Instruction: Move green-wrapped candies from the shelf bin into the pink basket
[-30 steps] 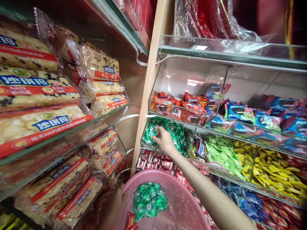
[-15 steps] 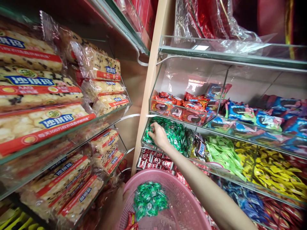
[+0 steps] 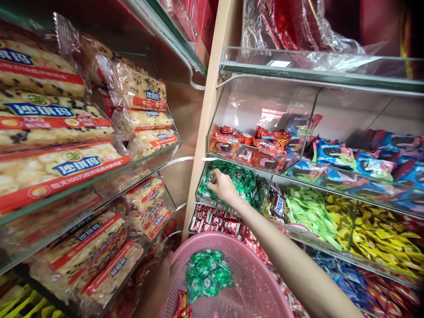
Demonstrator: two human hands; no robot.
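Head view: holds the right hand at the loose green sweets in a glass bin, bending thumb and forefinger toward each other with fingertips low over the heap. Cannot tell whether pinching a sweet or only touching the heap. Grips the near-left rim of a pink basket with the left hand, dim and blurred, curling the thumb over the edge; cannot make out the other fingers clearly. Carries in the basket, to the right of the left hand and below the right, a pile of green sweets, plus a few red sweets close to the left hand.

Has red-and-white packs just below the right hand and orange-red packets on the shelf above. Has to the right of the right hand, in order, dark chocolate bars, light green packets and yellow packets, with blue-and-pink packets higher up. Has wrapped cakes stacked on shelves to the left of both hands.
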